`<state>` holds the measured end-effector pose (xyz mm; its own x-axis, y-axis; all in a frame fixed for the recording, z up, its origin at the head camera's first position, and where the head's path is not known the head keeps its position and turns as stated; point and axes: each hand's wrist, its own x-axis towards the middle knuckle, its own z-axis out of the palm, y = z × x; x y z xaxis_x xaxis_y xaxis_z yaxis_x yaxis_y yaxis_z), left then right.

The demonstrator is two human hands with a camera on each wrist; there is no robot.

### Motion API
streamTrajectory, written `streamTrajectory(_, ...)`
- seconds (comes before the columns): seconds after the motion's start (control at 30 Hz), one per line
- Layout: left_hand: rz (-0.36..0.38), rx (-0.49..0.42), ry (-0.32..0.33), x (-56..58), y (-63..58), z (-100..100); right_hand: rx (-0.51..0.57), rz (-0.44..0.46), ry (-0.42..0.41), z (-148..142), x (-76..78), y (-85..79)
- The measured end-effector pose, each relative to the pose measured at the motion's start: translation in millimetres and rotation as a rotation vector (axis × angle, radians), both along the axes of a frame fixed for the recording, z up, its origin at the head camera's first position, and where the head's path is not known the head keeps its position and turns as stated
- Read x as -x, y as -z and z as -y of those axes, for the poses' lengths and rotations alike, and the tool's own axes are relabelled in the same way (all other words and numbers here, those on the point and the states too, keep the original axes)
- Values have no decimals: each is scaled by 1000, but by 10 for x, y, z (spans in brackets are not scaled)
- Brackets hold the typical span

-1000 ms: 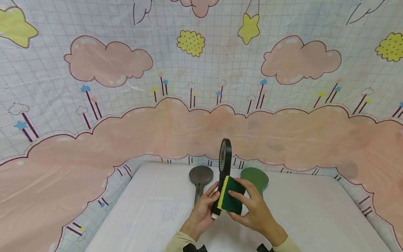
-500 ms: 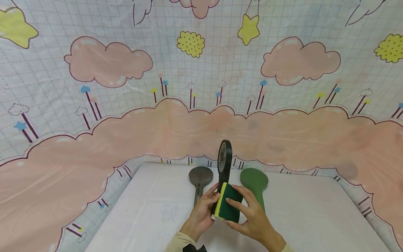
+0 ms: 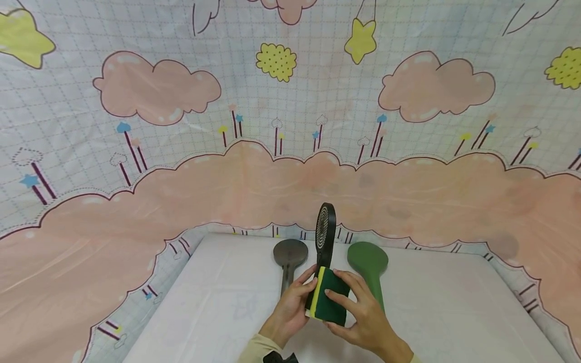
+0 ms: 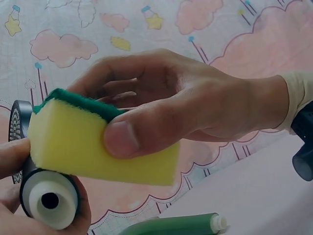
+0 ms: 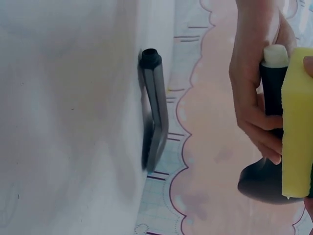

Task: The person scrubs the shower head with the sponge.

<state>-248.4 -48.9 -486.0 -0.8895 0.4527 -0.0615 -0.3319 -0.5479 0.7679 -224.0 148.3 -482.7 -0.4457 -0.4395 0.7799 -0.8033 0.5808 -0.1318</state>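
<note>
My left hand (image 3: 286, 308) grips the handle of a black shower head (image 3: 325, 233), held upright with its patterned spray face turned left. In the left wrist view, the white hollow end of the handle (image 4: 50, 200) faces the camera. My right hand (image 3: 368, 320) pinches a yellow and green scouring sponge (image 3: 335, 303), thumb on the yellow side and fingers on the green side. The sponge lies along the right side of the handle, near its lower end, and hides part of it. The right wrist view shows the yellow face (image 5: 297, 122) beside the handle.
Behind my left hand, a grey shower head (image 3: 290, 253) lies face down on the white table (image 3: 218, 302). A green shower head (image 3: 368, 259) lies behind my right hand. A cloud-patterned cloth (image 3: 254, 191) rises beyond the table.
My right hand has slid the sponge down the handle, toward its lower end. The left hand holds the black shower head in nearly the same place.
</note>
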Motion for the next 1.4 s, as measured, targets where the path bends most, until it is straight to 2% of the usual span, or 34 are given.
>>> streamTrajectory(0.17,3,5,-2,-8,-4,-10,-3,-16,1,-11,12,-9)
streamTrajectory(0.4,14,-12,10,-27,-2,-14,-27,-6,60,-87,88,-49)
streamTrajectory(0.63,28,5,21,-79,-9,20,-10,-83,9,-139,192,-99)
streamTrajectory(0.9,37,20,33,-102,-19,38,-17,-118,41,-205,239,-210)
streamTrajectory(1.1,42,38,27,-107,-45,37,33,-201,29,-244,284,-319)
streamTrajectory(1.4,0,113,34,-120,-43,76,64,-232,23,-333,320,-455)
